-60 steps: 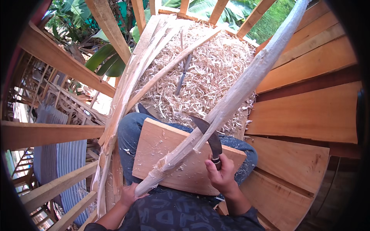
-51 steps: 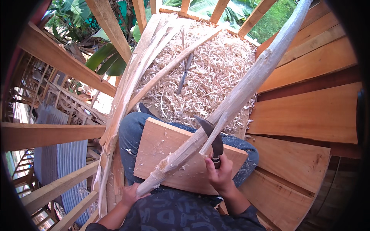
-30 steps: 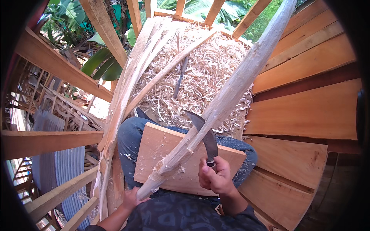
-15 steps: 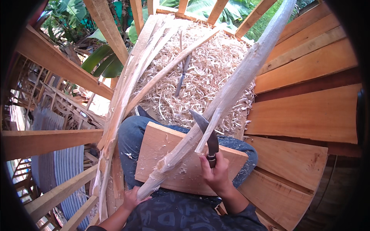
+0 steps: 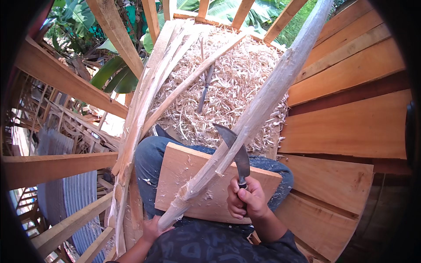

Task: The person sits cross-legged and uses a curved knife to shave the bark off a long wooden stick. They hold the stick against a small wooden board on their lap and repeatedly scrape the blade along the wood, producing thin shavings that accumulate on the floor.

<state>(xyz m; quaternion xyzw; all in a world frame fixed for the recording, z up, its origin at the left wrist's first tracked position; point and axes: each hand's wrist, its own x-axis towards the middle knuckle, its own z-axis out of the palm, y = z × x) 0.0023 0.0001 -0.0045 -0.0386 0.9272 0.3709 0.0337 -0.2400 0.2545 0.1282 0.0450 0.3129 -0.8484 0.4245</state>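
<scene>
A long pale wooden pole (image 5: 267, 98) slants from my lap up to the far right. Its near end is in my left hand (image 5: 153, 229), which is closed around it. My right hand (image 5: 248, 199) grips the handle of a sickle (image 5: 240, 160) with a dark curved blade. That blade crosses the pole's middle, its tip showing on the left side. Along the pole's right side a strip (image 5: 232, 153) is partly split off, and the blade meets the pole there. Under the pole, a flat wooden board (image 5: 175, 171) rests across my thighs.
Wood shavings (image 5: 245, 57) cover the floor ahead, with a dark-bladed tool (image 5: 205, 94) lying on them. Long split wood strips (image 5: 142, 98) lean at the left, beside a thinner stick (image 5: 184, 87). Plank walls (image 5: 346, 125) rise at the right; open timber rails (image 5: 61, 164) stand left.
The sickle has turned, showing its blade broader, and my right hand has lowered slightly. The strip's loose end has shifted a little left. My left hand still holds the pole.
</scene>
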